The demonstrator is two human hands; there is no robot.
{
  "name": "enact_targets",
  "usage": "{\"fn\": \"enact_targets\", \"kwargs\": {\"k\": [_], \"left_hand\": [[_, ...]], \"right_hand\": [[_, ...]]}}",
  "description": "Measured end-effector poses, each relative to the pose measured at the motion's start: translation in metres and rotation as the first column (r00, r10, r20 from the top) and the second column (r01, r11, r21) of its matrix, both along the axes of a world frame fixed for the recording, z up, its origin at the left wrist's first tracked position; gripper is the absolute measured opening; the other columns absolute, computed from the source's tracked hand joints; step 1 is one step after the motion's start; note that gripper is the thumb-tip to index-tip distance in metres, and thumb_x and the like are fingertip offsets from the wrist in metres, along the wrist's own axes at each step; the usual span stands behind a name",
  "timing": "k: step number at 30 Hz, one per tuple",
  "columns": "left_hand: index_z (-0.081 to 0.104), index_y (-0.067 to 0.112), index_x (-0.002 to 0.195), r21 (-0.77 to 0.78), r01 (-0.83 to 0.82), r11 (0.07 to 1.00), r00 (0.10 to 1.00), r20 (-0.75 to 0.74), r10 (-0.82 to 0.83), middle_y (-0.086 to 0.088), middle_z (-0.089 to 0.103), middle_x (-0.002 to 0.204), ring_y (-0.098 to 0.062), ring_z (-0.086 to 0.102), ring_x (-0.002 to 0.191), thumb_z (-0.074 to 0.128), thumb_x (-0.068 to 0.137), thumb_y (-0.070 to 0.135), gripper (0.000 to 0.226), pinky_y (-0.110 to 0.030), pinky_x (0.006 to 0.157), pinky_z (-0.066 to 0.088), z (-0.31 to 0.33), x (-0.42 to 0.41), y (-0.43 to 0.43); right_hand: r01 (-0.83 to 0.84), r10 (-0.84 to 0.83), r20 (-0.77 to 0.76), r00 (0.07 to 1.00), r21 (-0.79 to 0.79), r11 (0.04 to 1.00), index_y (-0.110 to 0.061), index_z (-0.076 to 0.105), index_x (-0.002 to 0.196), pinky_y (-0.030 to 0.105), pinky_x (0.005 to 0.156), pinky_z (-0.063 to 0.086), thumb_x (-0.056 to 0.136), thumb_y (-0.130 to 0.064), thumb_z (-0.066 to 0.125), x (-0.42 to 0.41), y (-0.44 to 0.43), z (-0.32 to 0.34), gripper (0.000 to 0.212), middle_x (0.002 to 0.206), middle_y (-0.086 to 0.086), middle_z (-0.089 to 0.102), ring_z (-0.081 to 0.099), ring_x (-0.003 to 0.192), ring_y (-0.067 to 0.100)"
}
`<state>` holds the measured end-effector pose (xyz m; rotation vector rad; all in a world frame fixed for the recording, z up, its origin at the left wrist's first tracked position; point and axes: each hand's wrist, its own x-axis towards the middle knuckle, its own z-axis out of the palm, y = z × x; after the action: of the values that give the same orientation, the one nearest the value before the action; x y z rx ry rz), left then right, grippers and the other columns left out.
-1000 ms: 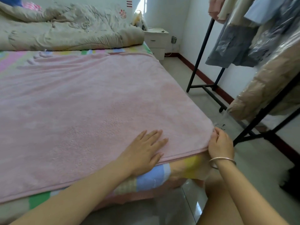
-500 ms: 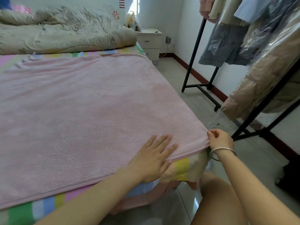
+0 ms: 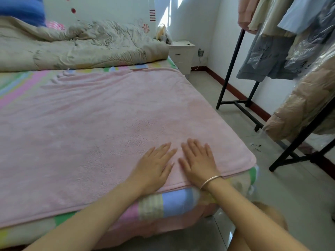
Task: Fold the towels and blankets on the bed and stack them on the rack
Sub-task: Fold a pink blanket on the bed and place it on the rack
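A large pink blanket (image 3: 101, 120) lies spread flat over the bed (image 3: 174, 201), which has a pastel striped sheet. Near the blanket's front right corner, my left hand (image 3: 154, 165) rests flat on the fabric with fingers apart. Right beside it, my right hand (image 3: 198, 160), with a metal bangle on the wrist, also lies flat and open on the blanket. Neither hand grips anything. The black clothes rack (image 3: 233, 57) stands to the right of the bed.
A crumpled beige quilt (image 3: 81, 49) is heaped across the head of the bed. A white nightstand (image 3: 181, 55) stands in the far corner. Hanging clothes and plastic-covered coats (image 3: 293, 49) fill the rack. Tiled floor (image 3: 235, 124) runs between bed and rack.
My right hand has let go of the blanket's corner at the bed edge and moved left onto the blanket, flat beside my left hand. The view has tilted up slightly.
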<state>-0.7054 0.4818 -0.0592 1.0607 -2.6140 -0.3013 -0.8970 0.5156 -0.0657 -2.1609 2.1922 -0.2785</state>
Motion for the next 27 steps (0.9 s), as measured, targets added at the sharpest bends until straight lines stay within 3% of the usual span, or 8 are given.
{"fn": "enact_targets", "kwargs": {"k": [3,7,10,14,18,21,25,27], "left_hand": [[0.028,0.021,0.153,0.088,-0.218,0.972,0.975,-0.025,0.221,0.001,0.017,0.161,-0.012,0.014,0.149,0.003,0.081,0.060,0.085,-0.026,0.120,0.004,-0.003,0.065,-0.012],[0.033,0.017,0.151,0.122,-0.411,0.903,0.906,-0.055,0.420,-0.002,0.022,0.160,-0.015,0.019,0.148,0.019,0.087,0.056,0.076,-0.031,0.121,0.012,0.007,0.146,-0.018],[0.021,0.020,0.155,0.012,-0.544,0.839,0.836,0.093,0.541,-0.003,0.011,0.163,-0.015,0.011,0.150,0.023,0.095,0.048,0.067,-0.037,0.122,0.009,0.014,0.190,-0.020],[0.004,0.025,0.157,-0.014,-0.738,0.674,0.636,0.319,0.703,-0.002,-0.006,0.164,-0.015,-0.004,0.151,0.022,0.101,0.052,0.065,-0.040,0.121,-0.002,0.010,0.272,-0.009],[-0.002,0.028,0.156,0.022,-0.845,0.534,0.502,0.372,0.781,0.005,-0.012,0.163,-0.010,-0.009,0.150,0.016,0.098,0.061,0.069,-0.039,0.121,-0.005,0.000,0.341,0.019],[-0.005,0.028,0.156,0.035,-0.856,0.517,0.490,0.379,0.785,0.006,-0.014,0.162,-0.009,-0.011,0.149,0.015,0.099,0.060,0.068,-0.038,0.121,-0.006,-0.002,0.356,0.027],[-0.007,0.030,0.155,0.089,-0.856,0.509,0.503,0.368,0.782,0.008,-0.015,0.162,-0.009,-0.011,0.149,0.013,0.100,0.057,0.064,-0.037,0.121,-0.007,0.000,0.358,0.028],[-0.005,0.031,0.155,0.086,-0.884,0.460,0.454,0.393,0.800,0.008,-0.014,0.162,-0.009,-0.010,0.149,0.011,0.101,0.056,0.062,-0.039,0.121,-0.006,0.004,0.363,0.026]], "right_hand": [[-0.402,0.417,0.170,0.893,-0.118,0.908,-0.019,0.055,0.136,0.041,0.116,0.028,0.093,-0.048,0.034,0.056,0.023,0.001,0.056,0.145,0.002,0.048,0.041,0.137,0.018],[-0.467,0.539,0.293,0.790,-0.283,0.838,-0.028,0.071,0.112,0.029,0.096,0.048,0.091,-0.038,0.047,0.100,0.028,0.032,0.033,0.123,-0.013,0.065,0.058,0.116,0.006],[-0.437,0.496,0.221,0.840,-0.267,0.859,-0.027,0.059,0.131,0.032,0.112,0.032,0.091,-0.049,0.032,0.124,-0.010,0.049,0.053,0.143,-0.006,0.050,0.040,0.136,0.014],[-0.296,0.298,-0.030,0.954,0.066,0.953,-0.029,0.012,0.154,0.038,0.119,-0.002,0.099,-0.054,0.019,0.163,-0.075,0.047,0.061,0.162,-0.002,-0.001,-0.006,0.149,0.018],[-0.356,0.364,0.006,0.931,0.228,0.906,-0.026,0.003,0.155,0.049,0.118,-0.007,0.098,-0.058,0.019,0.247,-0.081,0.025,0.067,0.162,0.002,-0.008,-0.011,0.148,0.022],[-0.442,0.455,-0.007,0.891,0.222,0.869,-0.025,0.000,0.155,0.054,0.116,-0.010,0.098,-0.056,0.017,0.301,-0.066,0.015,0.067,0.162,0.003,-0.009,-0.011,0.148,0.022],[-0.539,0.555,-0.015,0.832,0.211,0.815,-0.028,-0.001,0.155,0.047,0.118,-0.011,0.100,-0.052,0.018,0.329,-0.067,0.018,0.063,0.162,0.000,-0.011,-0.015,0.148,0.021],[-0.623,0.641,-0.020,0.768,0.211,0.753,-0.031,0.000,0.154,0.046,0.118,-0.012,0.100,-0.050,0.017,0.339,-0.059,0.017,0.060,0.162,-0.003,-0.012,-0.016,0.147,0.021]]}}
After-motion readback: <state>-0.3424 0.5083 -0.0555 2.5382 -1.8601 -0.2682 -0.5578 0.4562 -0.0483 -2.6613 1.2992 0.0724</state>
